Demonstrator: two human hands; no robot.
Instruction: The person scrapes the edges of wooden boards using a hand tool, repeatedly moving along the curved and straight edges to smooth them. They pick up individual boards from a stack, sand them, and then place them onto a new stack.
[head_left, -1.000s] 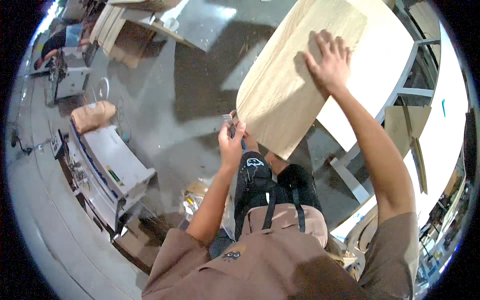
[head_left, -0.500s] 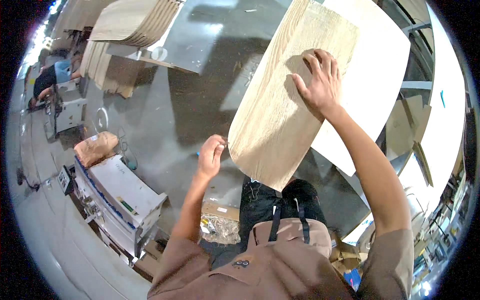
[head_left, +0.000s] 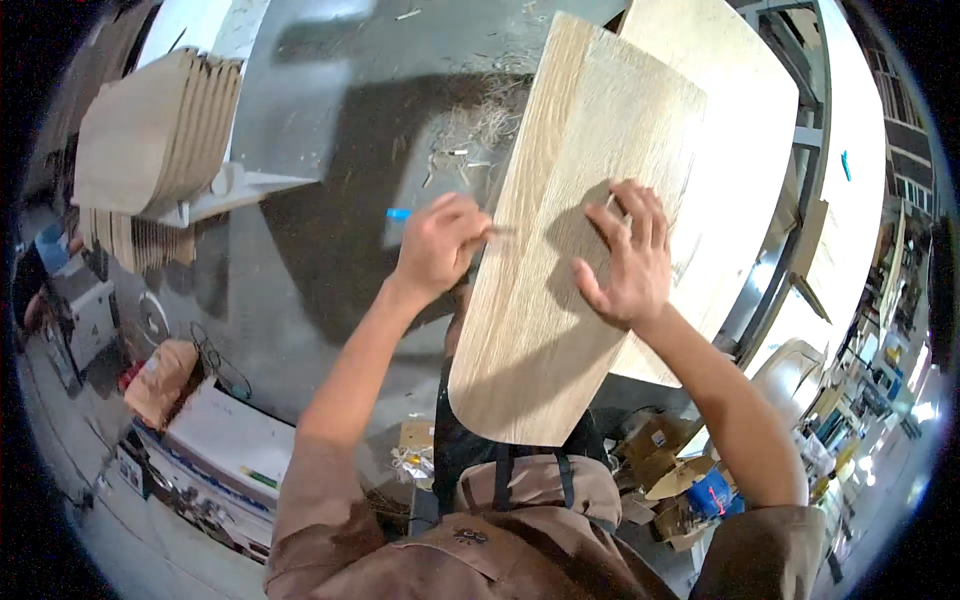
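A pale curved plywood panel (head_left: 560, 180) with a rounded lower end leans up in front of me, over a second, lighter panel (head_left: 740, 130) behind it. My right hand (head_left: 622, 255) presses flat on the panel's face, fingers spread. My left hand (head_left: 440, 242) sits at the panel's left edge, fingers closed on a small tool with a blue handle (head_left: 399, 213) whose tip touches that edge. Wood shavings (head_left: 480, 120) lie on the grey floor above the left hand.
A stack of similar curved panels (head_left: 150, 140) rests on a white rack at upper left. White boxes (head_left: 215, 440) and a brown bag (head_left: 160, 380) stand at lower left. Cardboard boxes (head_left: 660, 450) clutter the floor at lower right. A metal frame (head_left: 810, 180) runs along the right.
The view has tilted so the panel sits more upright and central. My left hand rose from below the panel to its left edge. My right hand slid lower on the face.
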